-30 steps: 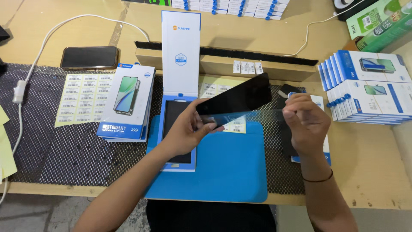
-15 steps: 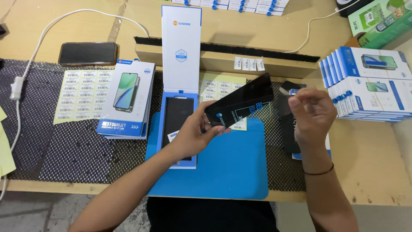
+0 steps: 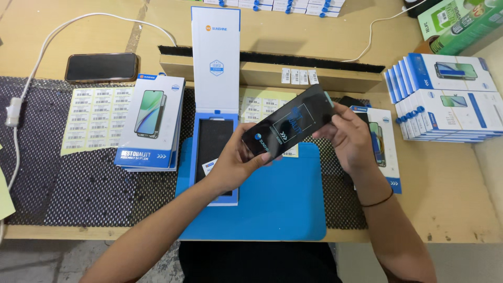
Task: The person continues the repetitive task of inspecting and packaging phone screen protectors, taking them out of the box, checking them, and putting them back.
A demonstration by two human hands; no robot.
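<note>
Both hands hold the dark screen panel (image 3: 288, 124) at centre frame, your left hand (image 3: 238, 162) at its lower end, your right hand (image 3: 348, 139) at its upper. Grip by the edges, level above the blue mat (image 3: 283, 204) and open box (image 3: 214, 152).

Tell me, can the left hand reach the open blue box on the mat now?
Probably not at once. The left hand hovers right over the open blue box, with nothing between them, but its fingers grip the dark screen panel together with the right hand.
</note>
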